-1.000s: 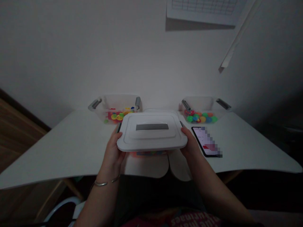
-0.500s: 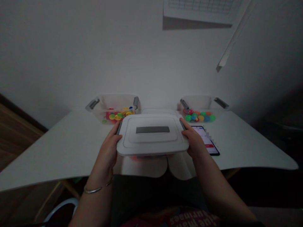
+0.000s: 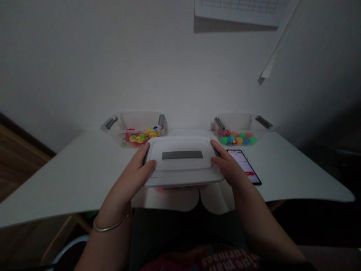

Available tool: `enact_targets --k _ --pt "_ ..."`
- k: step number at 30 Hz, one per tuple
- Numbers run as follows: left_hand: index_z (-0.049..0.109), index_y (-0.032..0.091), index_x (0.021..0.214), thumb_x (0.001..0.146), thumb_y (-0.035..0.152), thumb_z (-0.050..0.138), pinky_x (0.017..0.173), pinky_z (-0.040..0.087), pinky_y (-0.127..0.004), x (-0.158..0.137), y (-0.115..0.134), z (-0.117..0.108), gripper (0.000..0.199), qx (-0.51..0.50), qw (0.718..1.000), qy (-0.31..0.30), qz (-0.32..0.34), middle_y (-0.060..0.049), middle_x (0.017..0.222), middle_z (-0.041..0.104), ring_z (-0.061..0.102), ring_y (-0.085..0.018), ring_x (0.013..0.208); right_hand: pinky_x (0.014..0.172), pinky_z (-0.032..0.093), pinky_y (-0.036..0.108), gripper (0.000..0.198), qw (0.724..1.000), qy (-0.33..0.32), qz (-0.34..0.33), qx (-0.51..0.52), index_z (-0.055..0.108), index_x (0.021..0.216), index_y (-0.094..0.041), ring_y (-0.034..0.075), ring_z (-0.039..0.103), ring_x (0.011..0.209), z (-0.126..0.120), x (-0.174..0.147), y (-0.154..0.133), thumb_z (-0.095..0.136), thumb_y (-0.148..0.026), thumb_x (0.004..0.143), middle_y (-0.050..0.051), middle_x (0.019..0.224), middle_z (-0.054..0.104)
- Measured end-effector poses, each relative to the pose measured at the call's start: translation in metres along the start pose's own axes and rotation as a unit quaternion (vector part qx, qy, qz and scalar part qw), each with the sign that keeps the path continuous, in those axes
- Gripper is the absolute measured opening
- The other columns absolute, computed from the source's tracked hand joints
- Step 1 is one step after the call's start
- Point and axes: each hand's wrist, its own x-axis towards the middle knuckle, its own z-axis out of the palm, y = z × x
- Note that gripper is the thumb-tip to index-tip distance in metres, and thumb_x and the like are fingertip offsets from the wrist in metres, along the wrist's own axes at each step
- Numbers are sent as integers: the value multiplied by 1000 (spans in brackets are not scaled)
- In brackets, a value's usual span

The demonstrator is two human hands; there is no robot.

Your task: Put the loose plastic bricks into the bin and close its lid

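In front of me on the table is a storage box with a white lid (image 3: 183, 175) and a flat grey handle (image 3: 182, 155). Below the lid's front edge shows a strip of the box (image 3: 175, 188) with something orange-pink in it. My left hand (image 3: 138, 169) grips the left side, thumb over the lid, beside a dark side clip. On the opposite side my right hand (image 3: 227, 163) clasps the lid's edge in the same way. Most fingers are hidden below the rim.
An open clear bin (image 3: 115, 131) with colourful small pieces stands back left; another clear bin (image 3: 262, 131) with coloured balls stands back right. A phone (image 3: 251, 174) lies right of my hand. Another white lid (image 3: 175, 132) lies behind the box. The wall rises behind.
My left hand has shifted inward, its thumb now further over the lid. My right fingers have also slid slightly inward. The box has barely moved.
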Motion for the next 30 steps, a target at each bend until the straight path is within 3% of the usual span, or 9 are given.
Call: enact_targets --k 6,13,18,24,30 --pt "64 26 132 74 36 68 125 20 -57 2 -10 3 59 0 998 20 65 -5 148 56 42 -37 143 128 7 49 60 999 8 -42 33 70 122 -30 28 31 150 -1 2 2 69 -21 62 -2 151 51" --pt "66 25 128 84 40 58 124 24 -57 -6 -2 12 48 8 997 67 42 -7 149 54 40 -34 145 121 32 54 75 987 62 2 150 61 134 -29 30 42 144 14 -2 4 60 -15 60 0 152 51" --pt "63 24 130 92 37 49 123 25 -53 -17 14 11 43 135 966 138 171 -8 150 52 42 -31 142 111 45 49 86 978 78 -19 194 53 140 -29 31 44 142 21 -5 -8 63 -16 56 5 156 46" --pt "70 26 120 89 30 52 119 26 -63 -27 37 28 36 314 903 71 283 -6 126 72 56 -34 129 102 52 44 83 979 60 -41 192 49 144 -26 31 52 133 40 -7 -10 63 -20 62 8 153 47" --pt "73 19 119 93 34 49 103 49 -55 -26 36 42 38 360 885 6 294 -11 129 70 61 -35 123 107 47 46 72 984 25 -49 171 52 141 -27 28 54 130 54 3 4 63 -28 70 5 151 49"
